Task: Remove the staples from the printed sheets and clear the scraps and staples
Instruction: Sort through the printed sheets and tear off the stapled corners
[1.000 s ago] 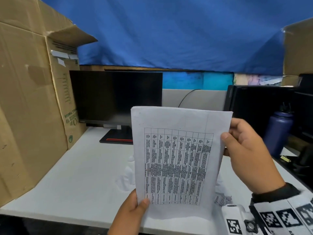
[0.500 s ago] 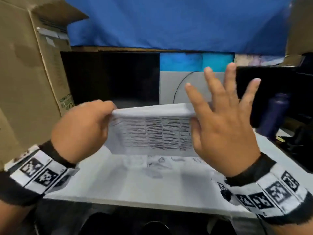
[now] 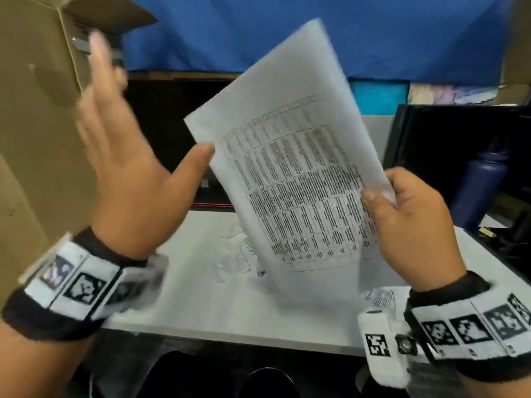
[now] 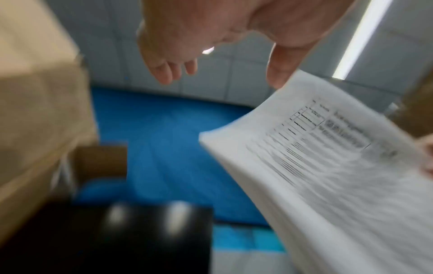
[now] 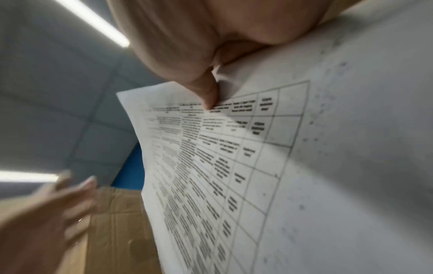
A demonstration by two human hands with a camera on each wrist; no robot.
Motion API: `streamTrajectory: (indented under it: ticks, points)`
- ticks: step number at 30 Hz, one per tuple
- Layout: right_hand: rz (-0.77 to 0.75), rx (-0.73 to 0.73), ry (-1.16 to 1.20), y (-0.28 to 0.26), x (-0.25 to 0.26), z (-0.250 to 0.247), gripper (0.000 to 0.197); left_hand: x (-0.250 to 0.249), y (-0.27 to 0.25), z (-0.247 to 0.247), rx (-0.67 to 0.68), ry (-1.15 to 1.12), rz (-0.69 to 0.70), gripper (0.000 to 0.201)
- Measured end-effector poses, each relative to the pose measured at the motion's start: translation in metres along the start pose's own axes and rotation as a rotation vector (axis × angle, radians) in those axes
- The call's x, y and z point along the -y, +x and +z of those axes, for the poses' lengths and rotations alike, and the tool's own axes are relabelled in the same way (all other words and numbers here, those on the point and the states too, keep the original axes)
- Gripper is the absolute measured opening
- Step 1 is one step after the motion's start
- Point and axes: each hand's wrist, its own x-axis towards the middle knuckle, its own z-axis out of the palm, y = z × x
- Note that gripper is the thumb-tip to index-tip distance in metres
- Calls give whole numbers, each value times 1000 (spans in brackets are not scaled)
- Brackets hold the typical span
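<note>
A stack of printed sheets (image 3: 298, 173) with a table of text is held up tilted above the white desk (image 3: 207, 305). My right hand (image 3: 408, 219) pinches the stack's right edge between thumb and fingers; the right wrist view shows the thumb pressed on the printed sheets (image 5: 269, 166). My left hand (image 3: 123, 156) is raised to the left with fingers spread, blurred; its thumb tip is at the stack's left edge. In the left wrist view the printed sheets (image 4: 328, 166) curve beside the left hand (image 4: 211, 46). Crumpled paper scraps (image 3: 235, 257) lie on the desk under the stack. No staple is visible.
A large cardboard box (image 3: 37, 124) stands at the left. A dark monitor (image 3: 172, 133) sits behind the sheets, and a second black screen (image 3: 448, 145) at the right. A dark blue bottle (image 3: 482, 185) stands at the right. Another printed scrap (image 3: 382, 297) lies near the front edge.
The stack went from flat between both hands to tilted upright. My right hand now pinches its right edge, and my left hand has let go and spread open at the left.
</note>
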Motion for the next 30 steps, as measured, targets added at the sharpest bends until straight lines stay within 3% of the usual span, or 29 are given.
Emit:
streamTrajectory:
  ticks: [3,4,6,8,12,18,21,27,30]
  points:
    - [178,-2,257,-10,-27,7,14,-5,-45,29,375,-533,-468,101]
    - [226,4,324,-14,-35,12,17,-9,-60,38,506,-631,-534,90]
    - [299,22,422,-24,-49,23,23,-14,-86,57,614,-685,-461,64]
    - [362,28,468,-36,-62,31,25,-16,-103,69,538,-694,-449,45]
    - [464,98,514,-63,-79,44,26,-12,-131,85,421,-675,-674,22]
    - [462,77,577,-67,-85,48,26,-12,-143,91,427,-749,-775,16]
    - [467,54,631,-64,-79,44,29,-13,-143,89,421,-836,-827,24]
    - [345,-25,598,-32,-51,21,28,-24,-116,85,359,-880,-660,30]
    - [311,-64,580,-8,-37,12,29,-33,-93,78,294,-901,-613,23]
